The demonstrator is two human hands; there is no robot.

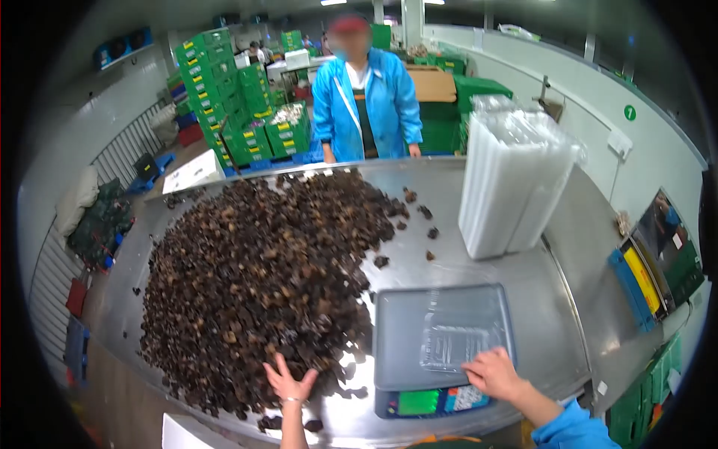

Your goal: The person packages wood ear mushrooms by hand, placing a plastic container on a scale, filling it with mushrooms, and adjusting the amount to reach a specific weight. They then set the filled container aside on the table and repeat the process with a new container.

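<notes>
A wide heap of dark brown, mushroom-like pieces [254, 277] covers the left half of the metal table. At its near right edge, my left hand [290, 380] is spread open just over the pieces, with nothing in its grasp. A digital scale [419, 402] with a green-lit display stands to the right of the heap, under a grey tray [400, 322]. On that tray lies a clear plastic container [452, 346] with no contents visible. My right hand [493, 372] has its fingers curled at the container's near right corner, apparently gripping the rim; the fingertips are partly hidden.
Behind the scale stands a tall stack of white plastic containers [501, 187] in clear wrap. A person in a blue jacket [404, 97] faces me across the metal table [535, 292]. Green crates [209, 82] are piled at the back left. Loose pieces [432, 233] lie near the stack.
</notes>
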